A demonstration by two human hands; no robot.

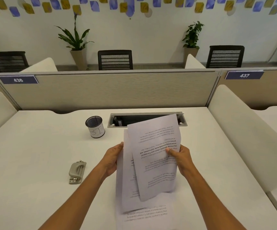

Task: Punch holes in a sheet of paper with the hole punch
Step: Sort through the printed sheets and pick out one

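Several printed sheets of paper are lifted above the white desk [34,146]. My right hand [181,159] pinches the top sheet [157,163] at its right edge, thumb on the text. My left hand [113,159] grips the left edge of the sheet behind [126,188]. One more printed sheet [144,218] lies flat on the desk below them. The grey metal hole punch [77,171] rests on the desk to the left of my left forearm, untouched.
A black mesh pen cup [95,127] with a white label stands behind the punch. A recessed cable tray [147,118] lies at the desk's back, partly hidden by the paper. Beige partitions [109,90] close the back and both sides.
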